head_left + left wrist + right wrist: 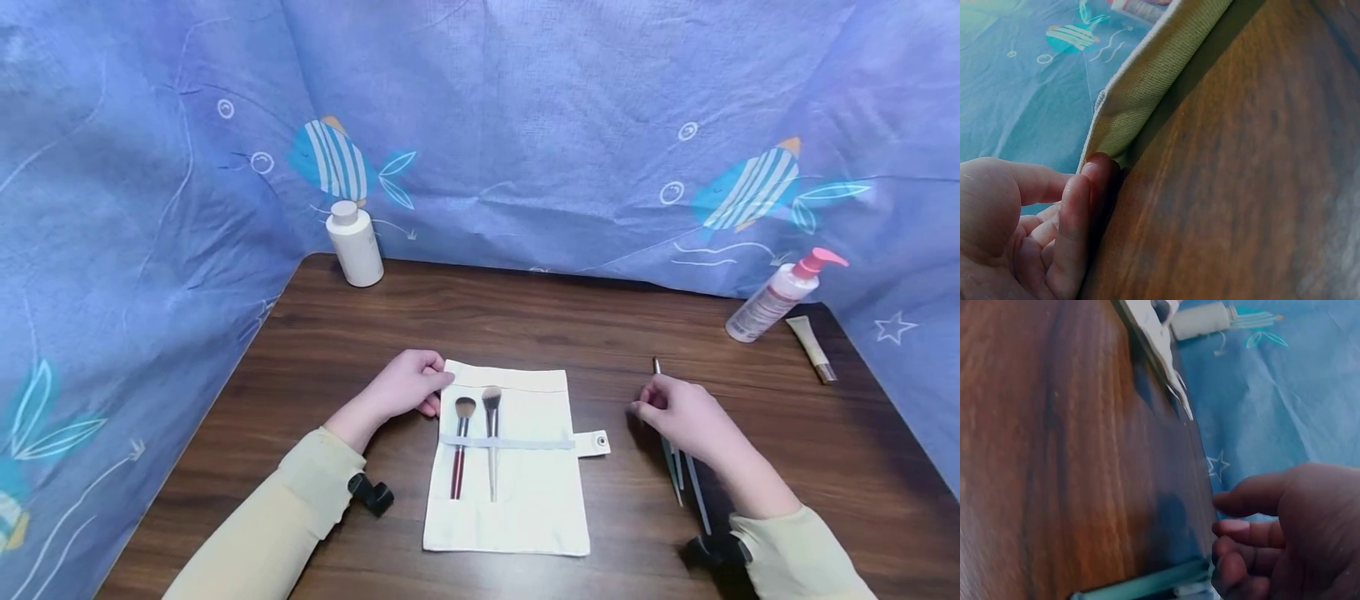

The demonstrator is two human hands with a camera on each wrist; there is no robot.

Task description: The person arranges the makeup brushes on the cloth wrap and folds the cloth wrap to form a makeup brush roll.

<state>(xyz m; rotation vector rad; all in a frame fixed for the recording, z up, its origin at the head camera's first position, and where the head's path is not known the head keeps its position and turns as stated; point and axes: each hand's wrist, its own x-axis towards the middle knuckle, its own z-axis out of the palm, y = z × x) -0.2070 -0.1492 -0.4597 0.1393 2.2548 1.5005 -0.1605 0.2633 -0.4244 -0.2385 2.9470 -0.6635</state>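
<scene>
A white cloth brush roll [536,508] lies unrolled on the table, its snap tab [588,444] sticking out to the right. Two makeup brushes, one with a red handle [457,475] and one silver [492,471], lie under its elastic band [532,444]. My left hand [405,385] pinches the roll's upper left edge between thumb and fingers, and the left wrist view shows that edge [1141,100] raised. My right hand [684,412] hovers over several slim-handled tools [697,492], partly covering them. Its fingers are loosely bent, thumb apart, beside a green handle [1141,584].
At the back left of the brown wooden table [480,312] stands a white bottle [358,250]. A pump bottle with a pink top [776,300] stands at the back right, next to a small cream tube [812,348]. A blue fish-patterned cloth [525,125] hangs around the table.
</scene>
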